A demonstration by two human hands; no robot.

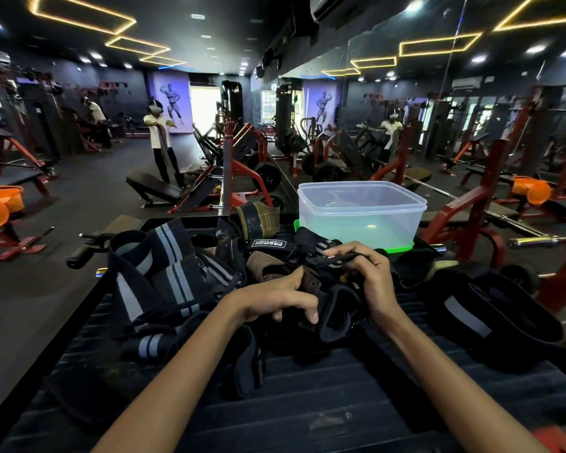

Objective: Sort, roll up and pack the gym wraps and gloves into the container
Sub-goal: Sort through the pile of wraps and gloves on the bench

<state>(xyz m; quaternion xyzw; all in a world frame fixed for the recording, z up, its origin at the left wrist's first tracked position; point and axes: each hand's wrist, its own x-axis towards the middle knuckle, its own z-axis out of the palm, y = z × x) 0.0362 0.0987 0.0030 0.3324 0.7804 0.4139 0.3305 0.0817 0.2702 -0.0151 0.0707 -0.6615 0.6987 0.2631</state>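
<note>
Black ribbed rubber matting (307, 403) covers the bench surface where a heap of gym gear lies. Both hands work at the middle of that heap. The left hand (275, 299) has its fingers curled over a black padded glove (335, 308), thumb pressing down on the fabric. The right hand (366, 273) pinches a narrow black strap with grey stripes (327, 258) between thumb and forefinger, lifting it just above the pile. Left of the hands sprawl long black elastic wraps with grey stripes (164, 273), loose and unrolled — one end loops upward. A brown-and-black leather glove (258, 220) sits behind the pile, beside a black tag with white lettering (268, 244). Beyond the right hand, near but not touching it, stands the clear plastic rectangular container (360, 214) on a green lid (402, 248). Another dark wrap with a grey band (490, 318) lies well to the right of the hands.
</note>
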